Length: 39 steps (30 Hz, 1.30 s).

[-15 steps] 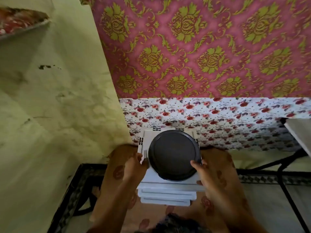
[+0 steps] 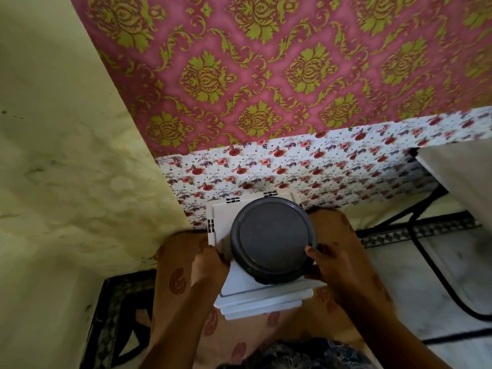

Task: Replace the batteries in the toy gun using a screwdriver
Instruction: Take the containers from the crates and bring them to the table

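White plastic stool [image 2: 239,288] sits on the person's lap with a grey round tub [image 2: 273,239] on top; no toy gun or screwdriver shows, so this looks like getting ready, and finding them comes next. The left hand [image 2: 207,265] grips the stool's left edge beside the tub, and the right hand [image 2: 330,265] curls round the tub's right side.

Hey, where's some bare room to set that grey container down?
Pale floor on your right, between your knee and the black table legs. Your lap is crowded: the white box and both hands fill it.
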Available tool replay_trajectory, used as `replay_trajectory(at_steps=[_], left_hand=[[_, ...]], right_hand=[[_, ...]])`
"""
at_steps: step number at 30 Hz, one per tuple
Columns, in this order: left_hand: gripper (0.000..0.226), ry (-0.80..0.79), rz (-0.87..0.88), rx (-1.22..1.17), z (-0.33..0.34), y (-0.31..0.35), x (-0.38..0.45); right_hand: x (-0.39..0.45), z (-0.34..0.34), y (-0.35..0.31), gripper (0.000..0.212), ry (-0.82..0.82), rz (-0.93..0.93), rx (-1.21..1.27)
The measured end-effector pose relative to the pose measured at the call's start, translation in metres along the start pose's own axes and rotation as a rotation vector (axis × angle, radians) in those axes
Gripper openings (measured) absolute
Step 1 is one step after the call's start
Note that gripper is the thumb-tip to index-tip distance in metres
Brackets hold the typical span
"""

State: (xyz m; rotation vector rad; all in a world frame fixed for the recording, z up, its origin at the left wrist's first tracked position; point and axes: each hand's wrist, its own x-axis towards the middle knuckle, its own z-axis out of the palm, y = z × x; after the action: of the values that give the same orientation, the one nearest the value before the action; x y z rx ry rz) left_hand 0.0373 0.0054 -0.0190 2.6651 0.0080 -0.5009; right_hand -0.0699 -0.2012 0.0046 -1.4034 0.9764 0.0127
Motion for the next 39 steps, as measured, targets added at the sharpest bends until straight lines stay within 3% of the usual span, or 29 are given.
replay_trajectory(at_steps=[5, 11, 21, 23, 27, 31, 39], left_hand=[[0.014, -0.037, 0.066, -0.294, -0.002, 0.012, -0.006], [0.020, -0.063, 0.229, -0.564, 0.004, 0.093, -0.053], [0.015, -0.233, 0.583, -0.474, 0.097, 0.252, -0.176], [0.010, -0.307, 0.610, -0.554, 0.125, 0.284, -0.216], [0.007, -0.379, 0.736, -0.695, 0.174, 0.336, -0.282], [0.006, -0.500, 0.756, -0.734, 0.216, 0.379, -0.334], [0.021, -0.620, 0.812, -0.735, 0.260, 0.435, -0.385]], right_hand=[[-0.022, -0.026, 0.002, 0.017, 0.037, -0.104, 0.068], [-0.056, -0.101, 0.009, 0.013, 0.236, -0.150, 0.244], [-0.151, -0.316, 0.070, 0.009, 0.683, -0.169, 0.585], [-0.174, -0.362, 0.089, 0.011, 0.755, -0.171, 0.633], [-0.206, -0.436, 0.123, 0.020, 0.855, -0.211, 0.686], [-0.236, -0.502, 0.152, 0.022, 0.922, -0.223, 0.759], [-0.251, -0.571, 0.173, 0.018, 1.045, -0.262, 0.762]])
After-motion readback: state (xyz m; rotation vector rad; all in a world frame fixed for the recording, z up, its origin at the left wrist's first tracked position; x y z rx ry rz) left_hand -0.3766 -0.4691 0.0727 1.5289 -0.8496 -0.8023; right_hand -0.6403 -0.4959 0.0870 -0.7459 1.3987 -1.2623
